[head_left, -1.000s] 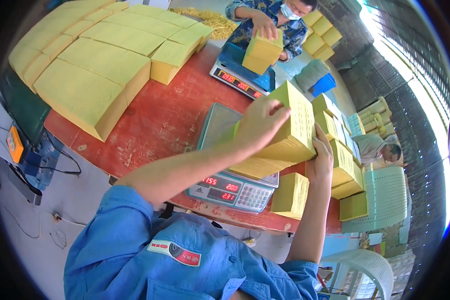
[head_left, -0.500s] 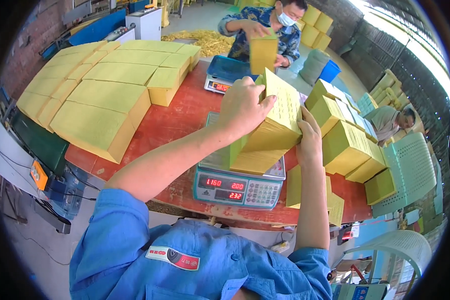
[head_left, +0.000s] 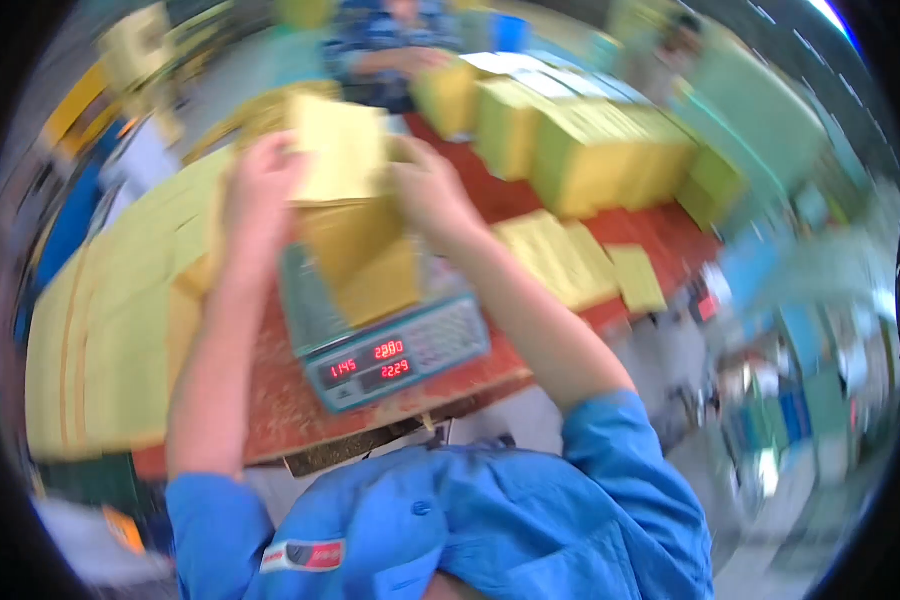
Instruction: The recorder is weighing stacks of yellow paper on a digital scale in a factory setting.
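My left hand (head_left: 262, 185) and my right hand (head_left: 435, 190) grip a thick stack of yellow paper (head_left: 365, 260) from either side, near its top edge. The stack is over the tray of a teal and white digital scale (head_left: 400, 362) with lit red digits. Motion blurs both hands, and whether the stack presses on the tray or is slightly lifted I cannot tell. Flat yellow sheets (head_left: 560, 262) lie on the red table (head_left: 290, 420), by my right forearm.
Large yellow paper stacks (head_left: 110, 330) cover the table's left side. A row of upright stacks (head_left: 595, 160) stands at the far right. Across the table, a co-worker's hand (head_left: 422, 62) touches another stack (head_left: 444, 98). A pale green perforated chair back (head_left: 755, 130) is beyond the row.
The view has swung, shifting the scene. My left hand has moved from over the stack's top to its left side. The co-worker's raised stack is now lower, by the row.
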A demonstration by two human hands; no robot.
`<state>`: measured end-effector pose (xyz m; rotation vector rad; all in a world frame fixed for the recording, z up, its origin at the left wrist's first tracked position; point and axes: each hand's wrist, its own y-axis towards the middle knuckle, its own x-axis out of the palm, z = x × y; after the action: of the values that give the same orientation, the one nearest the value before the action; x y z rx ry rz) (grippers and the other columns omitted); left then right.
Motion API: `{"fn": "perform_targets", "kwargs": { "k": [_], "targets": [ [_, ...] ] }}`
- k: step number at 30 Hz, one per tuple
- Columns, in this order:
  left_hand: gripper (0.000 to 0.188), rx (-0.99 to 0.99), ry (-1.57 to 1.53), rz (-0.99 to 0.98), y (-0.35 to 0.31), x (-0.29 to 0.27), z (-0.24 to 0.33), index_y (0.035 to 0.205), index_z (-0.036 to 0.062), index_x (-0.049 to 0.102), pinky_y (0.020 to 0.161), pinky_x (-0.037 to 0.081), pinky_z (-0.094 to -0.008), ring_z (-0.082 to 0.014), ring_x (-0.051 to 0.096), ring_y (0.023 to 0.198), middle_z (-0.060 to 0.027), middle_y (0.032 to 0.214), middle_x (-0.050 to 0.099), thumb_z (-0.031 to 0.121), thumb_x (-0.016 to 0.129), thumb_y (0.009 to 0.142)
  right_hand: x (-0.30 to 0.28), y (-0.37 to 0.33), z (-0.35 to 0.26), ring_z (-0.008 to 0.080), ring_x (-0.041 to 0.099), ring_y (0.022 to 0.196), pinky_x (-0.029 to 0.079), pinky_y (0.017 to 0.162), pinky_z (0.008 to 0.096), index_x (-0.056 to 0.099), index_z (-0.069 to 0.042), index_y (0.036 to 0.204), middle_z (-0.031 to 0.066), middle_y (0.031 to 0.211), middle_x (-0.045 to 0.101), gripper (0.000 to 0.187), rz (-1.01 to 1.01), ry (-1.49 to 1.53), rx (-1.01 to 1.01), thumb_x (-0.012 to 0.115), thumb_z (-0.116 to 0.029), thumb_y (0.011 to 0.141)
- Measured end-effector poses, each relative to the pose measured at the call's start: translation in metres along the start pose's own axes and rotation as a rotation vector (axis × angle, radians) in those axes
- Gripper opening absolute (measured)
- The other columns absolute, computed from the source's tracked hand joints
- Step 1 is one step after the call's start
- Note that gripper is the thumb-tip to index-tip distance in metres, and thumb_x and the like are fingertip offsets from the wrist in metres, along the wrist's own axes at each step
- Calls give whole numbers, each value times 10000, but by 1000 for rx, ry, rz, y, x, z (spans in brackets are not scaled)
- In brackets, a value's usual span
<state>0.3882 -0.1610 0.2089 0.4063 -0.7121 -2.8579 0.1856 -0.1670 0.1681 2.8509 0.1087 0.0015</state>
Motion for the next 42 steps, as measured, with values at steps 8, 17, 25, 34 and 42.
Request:
{"fn": "perform_targets", "kwargs": {
  "k": [8,17,25,34,42],
  "targets": [
    [411,113,-324,9,-13,48,85,1309,-42,500,985,449,-310,-159,580,1113,-131,1206,608,83,582,926,-80,-65,-44,259,516,1236,415,1023,338,393,74,1386,223,1324,531,604,165,194,-146,608,-256,929],
    [384,-291,-448,-592,-157,311,85,1316,-6,483,818,516,-286,-124,591,983,-80,1149,601,95,556,953,-321,-192,-1,141,614,936,501,804,298,557,-1,1251,79,1076,651,380,552,162,107,593,-60,877],
    [390,429,212,-941,-237,394,29,1141,-31,617,853,534,-378,-330,605,1059,-200,1192,597,86,712,781,-487,-241,103,152,608,934,491,793,291,553,35,1253,71,1031,644,407,558,69,496,581,-30,853],
    [576,524,645,-589,-186,345,50,1231,47,574,1003,409,-451,-363,487,1219,-187,1309,516,112,786,699,-496,-254,136,195,655,796,513,702,348,572,-69,1233,142,907,668,358,502,-988,562,626,-143,887],
    [937,298,843,-730,-171,320,-30,1495,14,264,1162,178,-518,-433,168,1443,-246,1560,191,418,733,791,-484,-259,175,121,605,695,502,626,296,553,-38,1242,107,798,645,383,716,-350,343,613,-61,864]
  ]
}}
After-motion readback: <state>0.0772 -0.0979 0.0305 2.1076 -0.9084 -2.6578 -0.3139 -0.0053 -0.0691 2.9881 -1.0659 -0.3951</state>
